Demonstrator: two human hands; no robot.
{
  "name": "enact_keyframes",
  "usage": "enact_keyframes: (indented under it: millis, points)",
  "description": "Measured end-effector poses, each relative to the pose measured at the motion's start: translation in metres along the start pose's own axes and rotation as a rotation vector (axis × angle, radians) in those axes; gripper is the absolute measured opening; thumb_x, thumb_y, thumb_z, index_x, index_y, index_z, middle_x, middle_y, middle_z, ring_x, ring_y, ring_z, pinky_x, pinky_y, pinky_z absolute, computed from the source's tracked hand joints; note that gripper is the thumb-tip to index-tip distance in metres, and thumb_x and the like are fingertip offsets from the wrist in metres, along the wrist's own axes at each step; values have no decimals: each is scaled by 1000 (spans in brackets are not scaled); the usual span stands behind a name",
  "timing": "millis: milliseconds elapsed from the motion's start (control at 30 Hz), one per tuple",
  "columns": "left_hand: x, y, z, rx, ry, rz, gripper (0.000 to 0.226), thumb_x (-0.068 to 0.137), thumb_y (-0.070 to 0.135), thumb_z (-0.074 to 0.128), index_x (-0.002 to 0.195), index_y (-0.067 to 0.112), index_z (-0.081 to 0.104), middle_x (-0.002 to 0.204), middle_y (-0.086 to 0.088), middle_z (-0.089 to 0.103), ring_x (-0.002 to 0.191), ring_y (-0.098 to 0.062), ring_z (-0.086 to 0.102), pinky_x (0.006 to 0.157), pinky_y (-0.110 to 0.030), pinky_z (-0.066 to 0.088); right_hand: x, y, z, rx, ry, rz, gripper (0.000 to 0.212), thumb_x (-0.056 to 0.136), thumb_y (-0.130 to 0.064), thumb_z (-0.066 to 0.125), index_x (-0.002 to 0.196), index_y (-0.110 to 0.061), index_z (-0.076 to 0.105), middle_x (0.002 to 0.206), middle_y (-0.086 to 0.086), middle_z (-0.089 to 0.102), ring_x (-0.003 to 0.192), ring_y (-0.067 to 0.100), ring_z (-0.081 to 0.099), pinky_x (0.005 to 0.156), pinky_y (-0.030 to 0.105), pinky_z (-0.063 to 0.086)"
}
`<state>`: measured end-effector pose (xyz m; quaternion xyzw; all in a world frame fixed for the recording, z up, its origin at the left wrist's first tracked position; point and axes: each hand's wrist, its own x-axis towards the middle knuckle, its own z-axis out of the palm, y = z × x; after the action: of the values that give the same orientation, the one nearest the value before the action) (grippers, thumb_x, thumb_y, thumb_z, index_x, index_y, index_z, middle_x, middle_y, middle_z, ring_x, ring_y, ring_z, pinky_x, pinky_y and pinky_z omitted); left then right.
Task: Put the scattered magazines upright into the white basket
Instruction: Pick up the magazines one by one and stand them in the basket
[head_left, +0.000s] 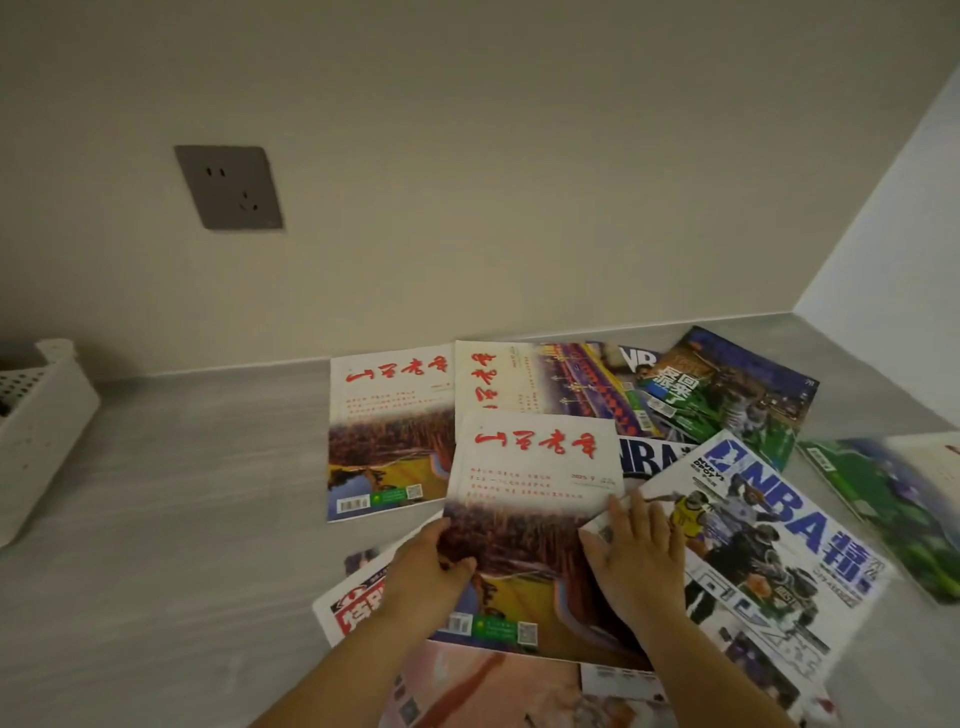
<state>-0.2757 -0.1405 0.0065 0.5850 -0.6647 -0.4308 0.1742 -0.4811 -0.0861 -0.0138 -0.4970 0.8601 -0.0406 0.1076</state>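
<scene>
Here left hand pinches magazine, right hand rests flat

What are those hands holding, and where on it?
The left hand grips the red-titled magazine at its left edge; the right hand lies flat on its right edge.

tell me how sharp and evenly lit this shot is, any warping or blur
Head view: dim, warm, even light, no glare; wide-angle stretching toward the borders; centre red-titled magazine fairly sharp; green magazine at right edge smeared; white basket at left soft.
</scene>
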Motion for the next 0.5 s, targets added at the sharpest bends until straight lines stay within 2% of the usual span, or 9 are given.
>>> enact_keyframes:
  millis: [100, 200, 267, 333, 367, 433, 500]
  points:
    - [10, 8, 1, -216, 47, -94, 32, 82, 9, 56, 114, 7, 54, 122, -16, 60, 108, -32, 56, 89, -35, 45, 2, 3, 4, 5, -9, -3, 65, 90, -55, 16, 144, -22, -1, 156, 8, -7, 143, 28, -8, 116, 44, -6]
    - [14, 18, -1, -400, -22, -218, 28, 85, 6, 52, 112, 2, 56, 122, -21, 59, 107, -34, 55, 92, -37, 43, 4, 5, 7, 1, 4, -16, 67, 89, -57, 16, 144, -22, -2, 156, 9, -8, 143, 28, -8, 116, 45, -5]
    - [16, 19, 0, -242, -45, -194, 25, 84, 1, 49, 109, 3, 55, 124, -23, 56, 110, -35, 52, 94, -38, 41, 4, 5, 9, -12, 9, -22, 73, 84, -64, 6, 144, -23, -2, 156, 8, -8, 143, 29, -8, 116, 46, -4]
    - [16, 19, 1, -67, -26, -139, 28, 85, -1, 44, 111, 3, 52, 126, -23, 54, 113, -37, 50, 93, -35, 39, 4, 5, 8, -26, 4, -24, 93, 67, -73, -20, 144, -23, -3, 155, 7, -8, 143, 29, -7, 116, 46, -4]
    - [16, 19, 0, -26, 0, -110, 30, 85, -1, 43, 114, 2, 50, 127, -21, 53, 114, -37, 49, 92, -34, 39, 5, 6, 9, -26, -1, -19, 93, 67, -73, -20, 144, -23, -3, 155, 7, -8, 143, 29, -7, 116, 46, -4]
    - [13, 21, -2, -39, 60, -26, 32, 85, -2, 42, 116, 4, 49, 124, -20, 56, 110, -35, 51, 83, -30, 39, 8, 6, 9, -9, -5, -11, 75, 83, -66, 6, 144, -23, -3, 156, 8, -7, 143, 29, -7, 116, 46, -4]
    - [7, 24, -5, -112, 120, 49, 32, 85, -4, 42, 114, 6, 50, 119, -17, 59, 102, -30, 53, 70, -21, 34, 8, 5, 8, 7, 0, -14, 70, 87, -61, 18, 144, -23, 0, 156, 8, -5, 143, 28, -5, 116, 45, -3]
